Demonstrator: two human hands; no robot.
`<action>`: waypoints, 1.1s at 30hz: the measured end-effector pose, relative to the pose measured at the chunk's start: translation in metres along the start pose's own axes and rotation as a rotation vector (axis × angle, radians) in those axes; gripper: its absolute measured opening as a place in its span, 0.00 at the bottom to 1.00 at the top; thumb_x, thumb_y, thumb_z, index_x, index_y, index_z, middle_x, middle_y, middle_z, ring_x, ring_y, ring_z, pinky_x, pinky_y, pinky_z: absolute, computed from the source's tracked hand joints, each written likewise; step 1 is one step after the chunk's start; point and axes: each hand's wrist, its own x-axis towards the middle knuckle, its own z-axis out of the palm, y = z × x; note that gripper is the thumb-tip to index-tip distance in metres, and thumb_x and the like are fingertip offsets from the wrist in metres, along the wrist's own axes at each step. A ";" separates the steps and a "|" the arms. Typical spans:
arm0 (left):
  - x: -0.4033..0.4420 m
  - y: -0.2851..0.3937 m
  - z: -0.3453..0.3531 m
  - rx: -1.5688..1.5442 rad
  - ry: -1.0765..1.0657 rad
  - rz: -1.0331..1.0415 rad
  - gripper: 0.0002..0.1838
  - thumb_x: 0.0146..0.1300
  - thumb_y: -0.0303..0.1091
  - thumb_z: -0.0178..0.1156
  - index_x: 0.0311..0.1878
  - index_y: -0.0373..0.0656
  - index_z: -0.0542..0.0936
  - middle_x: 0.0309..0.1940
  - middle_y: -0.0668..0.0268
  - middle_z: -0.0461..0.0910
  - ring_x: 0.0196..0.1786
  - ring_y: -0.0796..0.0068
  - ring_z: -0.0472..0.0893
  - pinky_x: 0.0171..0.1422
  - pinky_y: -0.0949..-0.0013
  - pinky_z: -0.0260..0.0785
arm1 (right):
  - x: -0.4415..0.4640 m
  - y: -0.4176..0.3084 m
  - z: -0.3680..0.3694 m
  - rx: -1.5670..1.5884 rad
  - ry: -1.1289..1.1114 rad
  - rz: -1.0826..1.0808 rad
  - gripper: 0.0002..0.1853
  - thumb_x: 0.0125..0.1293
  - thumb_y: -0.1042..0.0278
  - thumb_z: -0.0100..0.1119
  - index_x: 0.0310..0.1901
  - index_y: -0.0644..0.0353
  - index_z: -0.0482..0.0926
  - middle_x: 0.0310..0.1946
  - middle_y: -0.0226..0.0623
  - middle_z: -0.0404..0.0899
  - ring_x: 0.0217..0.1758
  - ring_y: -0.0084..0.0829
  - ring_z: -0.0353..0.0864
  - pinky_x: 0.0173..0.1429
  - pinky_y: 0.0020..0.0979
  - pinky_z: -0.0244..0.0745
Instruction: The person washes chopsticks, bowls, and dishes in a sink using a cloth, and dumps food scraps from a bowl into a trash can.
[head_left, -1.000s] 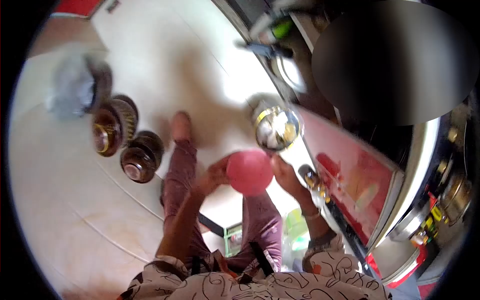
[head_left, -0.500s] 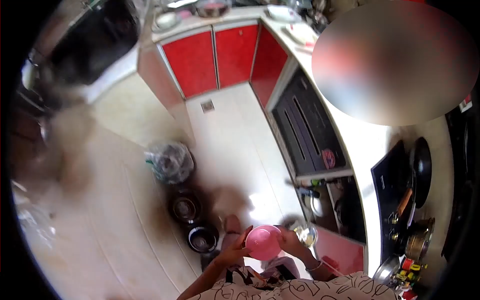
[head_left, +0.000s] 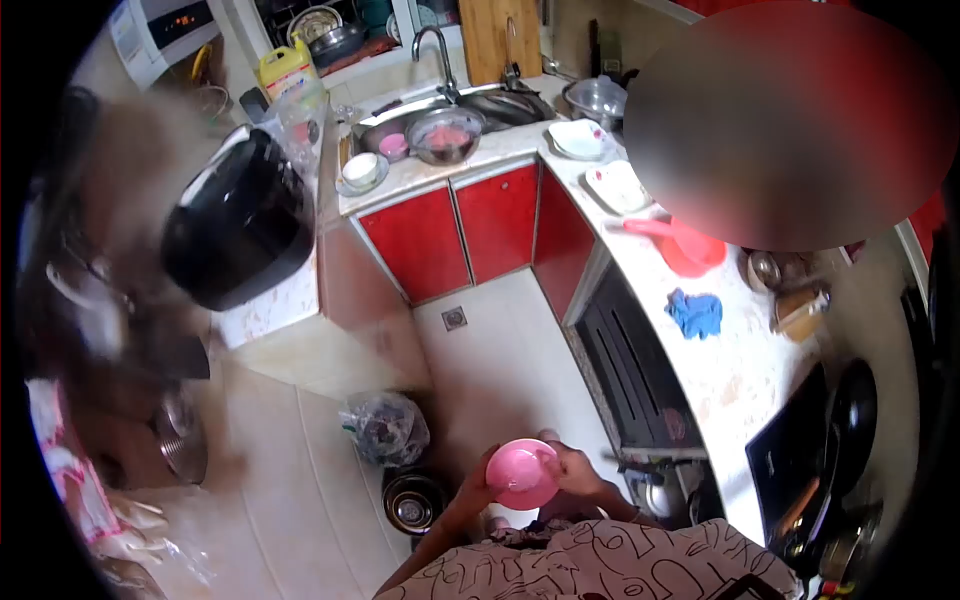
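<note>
A round pink bowl (head_left: pixel 520 482) is held low in front of my body, its inside facing up. My left hand (head_left: pixel 478 482) grips its left side, fingers closed along the rim. On the opposite side my right hand (head_left: pixel 574 470) is closed at the rim, with part of it reaching over the edge. Something pale or shiny shows in the bowl, too unclear to name. Both undersides of the hands are hidden.
A sink (head_left: pixel 380 130) with a metal basin (head_left: pixel 446 140) stands at the back. The right counter bears white dishes (head_left: pixel 617 188), a red ladle-like vessel (head_left: pixel 690 250), a blue cloth (head_left: pixel 695 313) and a wok (head_left: pixel 853 410). A bagged bin (head_left: pixel 388 430) and dark pot (head_left: pixel 414 500) sit on the floor at left.
The view has tilted up and shifted, bringing the sink, rice cooker and right counter into sight. Both hands still hold the pink bowl; floor things appear lower in the view.
</note>
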 end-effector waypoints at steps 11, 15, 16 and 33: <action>0.139 0.124 0.005 -0.216 0.268 -0.184 0.25 0.55 0.25 0.52 0.58 0.44 0.62 0.48 0.66 0.70 0.46 0.74 0.72 0.41 0.73 0.70 | 0.171 -0.040 -0.120 -0.009 -0.138 -0.247 0.20 0.59 0.66 0.49 0.53 0.58 0.64 0.42 0.50 0.73 0.44 0.47 0.74 0.44 0.36 0.71; 0.178 0.130 -0.023 -0.291 0.395 -0.073 0.25 0.50 0.21 0.51 0.55 0.41 0.66 0.45 0.66 0.73 0.45 0.73 0.73 0.46 0.72 0.68 | 0.225 -0.053 -0.130 0.056 -0.169 -0.276 0.22 0.57 0.71 0.50 0.55 0.57 0.62 0.45 0.49 0.71 0.47 0.48 0.72 0.48 0.36 0.70; 0.189 0.127 -0.036 -0.275 0.441 -0.092 0.25 0.48 0.20 0.51 0.54 0.40 0.67 0.44 0.66 0.74 0.45 0.72 0.73 0.48 0.72 0.67 | 0.237 -0.054 -0.129 0.053 -0.166 -0.274 0.22 0.57 0.71 0.50 0.55 0.57 0.62 0.45 0.49 0.71 0.47 0.48 0.72 0.48 0.36 0.70; 0.346 0.249 -0.206 -0.258 0.620 0.042 0.23 0.50 0.25 0.49 0.54 0.41 0.68 0.45 0.65 0.73 0.45 0.73 0.73 0.40 0.71 0.69 | 0.469 -0.147 -0.155 -0.024 -0.004 -0.336 0.20 0.64 0.64 0.43 0.57 0.58 0.60 0.44 0.51 0.68 0.46 0.46 0.71 0.49 0.35 0.67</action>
